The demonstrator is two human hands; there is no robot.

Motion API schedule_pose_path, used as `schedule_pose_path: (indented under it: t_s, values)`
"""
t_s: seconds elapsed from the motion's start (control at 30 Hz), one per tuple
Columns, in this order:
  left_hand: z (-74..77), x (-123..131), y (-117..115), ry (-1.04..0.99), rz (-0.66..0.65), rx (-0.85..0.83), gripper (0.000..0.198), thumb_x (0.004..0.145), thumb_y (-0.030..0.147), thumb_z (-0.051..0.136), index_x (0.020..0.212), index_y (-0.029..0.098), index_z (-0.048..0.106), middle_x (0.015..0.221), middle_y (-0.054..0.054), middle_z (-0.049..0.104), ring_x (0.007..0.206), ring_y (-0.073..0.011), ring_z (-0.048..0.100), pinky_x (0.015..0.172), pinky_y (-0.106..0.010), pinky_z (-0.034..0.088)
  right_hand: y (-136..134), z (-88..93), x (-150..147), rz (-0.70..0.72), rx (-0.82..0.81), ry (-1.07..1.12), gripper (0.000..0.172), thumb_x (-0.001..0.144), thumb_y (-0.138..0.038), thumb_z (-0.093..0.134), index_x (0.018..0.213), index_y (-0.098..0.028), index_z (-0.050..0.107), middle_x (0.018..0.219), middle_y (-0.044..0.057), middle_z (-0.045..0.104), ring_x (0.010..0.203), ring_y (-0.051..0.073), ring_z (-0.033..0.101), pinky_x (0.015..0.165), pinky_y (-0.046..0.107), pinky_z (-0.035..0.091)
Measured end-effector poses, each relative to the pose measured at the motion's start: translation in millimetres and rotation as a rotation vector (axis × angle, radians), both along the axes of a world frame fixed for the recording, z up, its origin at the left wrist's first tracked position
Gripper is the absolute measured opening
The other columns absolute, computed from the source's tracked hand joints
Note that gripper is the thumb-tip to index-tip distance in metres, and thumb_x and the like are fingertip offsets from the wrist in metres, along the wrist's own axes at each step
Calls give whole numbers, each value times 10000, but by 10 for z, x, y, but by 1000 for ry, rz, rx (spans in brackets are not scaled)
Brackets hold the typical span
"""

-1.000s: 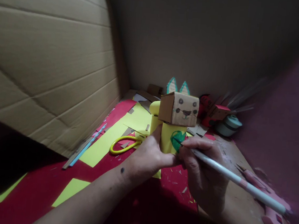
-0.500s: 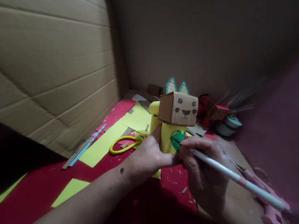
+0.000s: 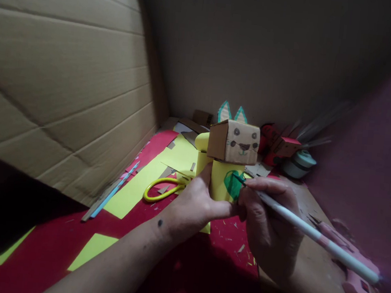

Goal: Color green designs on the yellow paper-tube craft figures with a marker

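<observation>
Wall (image 3: 260,47): dark grey behind everything I see; a tall cardboard panel (image 3: 71,70) leans in on the left, a purple surface (image 3: 371,149) closes the right.
Tabletop (image 3: 306,194): mostly under a red sheet (image 3: 52,227), bare to the right, strewn with offcuts.
Far right: a red figure with a box-shaped head (image 3: 289,146), a mint round object (image 3: 299,165) beside it; thin clear strips behind, blurred to me.
Near right: a pink tool (image 3: 358,286) with a pointed nozzle, partly behind the pen (image 3: 305,227).
In the way: my left grip (image 3: 199,200) hides the body's lower left side and part of the yellow handle loop (image 3: 148,191).
Count: one blue rod (image 3: 114,191), one brown strip (image 3: 94,208) alongside it, two yellow pieces (image 3: 92,249) at the near left, one pen; offcuts too many to number.
Box-headed animal: this yellow-bodied figure (image 3: 218,174) stands upright mid-view between both hands; whether its base touches the sheet, I can't tell. Two teal-edged ears, two dark eyes, nose, smile, green heart (image 3: 232,187) on the front.
Left grip: clamped around the yellow body, thumb across its front.
Right grip (image 3: 271,218): fingers closed on the white pen, its tip at the heart's upper right.
</observation>
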State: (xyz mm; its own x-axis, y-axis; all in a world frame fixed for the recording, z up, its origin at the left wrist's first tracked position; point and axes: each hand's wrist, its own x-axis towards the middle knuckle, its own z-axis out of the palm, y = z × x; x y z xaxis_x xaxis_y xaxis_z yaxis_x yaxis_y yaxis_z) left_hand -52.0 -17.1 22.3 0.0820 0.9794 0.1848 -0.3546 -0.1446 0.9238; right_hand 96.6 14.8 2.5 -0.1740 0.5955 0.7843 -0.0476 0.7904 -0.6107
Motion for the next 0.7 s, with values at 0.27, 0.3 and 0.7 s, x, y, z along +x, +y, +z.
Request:
schedule_pose_path:
  t_s: [0.27, 0.3, 0.7]
  values:
    - [9, -11, -3, 21, 12, -22, 673, 662, 152, 907, 1284, 195, 656, 1184, -91, 771, 1059, -272, 717, 907, -358, 552, 6, -18, -7, -5, -9, -12, 254, 941, -47, 641, 1069, -260, 688, 819, -41, 614, 612, 108, 552, 553, 247, 470]
    - [5, -10, -2, 29, 12, -21, 677, 663, 156, 908, 1289, 190, 653, 1174, -93, 772, 1047, -272, 719, 900, -360, 555, 6, -22, -3, -10, -1, -23, 254, 942, -46, 641, 1071, -259, 689, 831, -39, 624, 616, 105, 557, 557, 244, 471]
    - [-28, -17, 6, 7, 13, 13, 688, 683, 178, 905, 1319, 214, 646, 1288, -119, 742, 1150, -296, 700, 1026, -415, 542, -1, 29, 14, 56, 53, -85, 332, 926, 0, 623, 1099, -273, 696, 922, -31, 689, 738, 102, 655, 652, 195, 558]
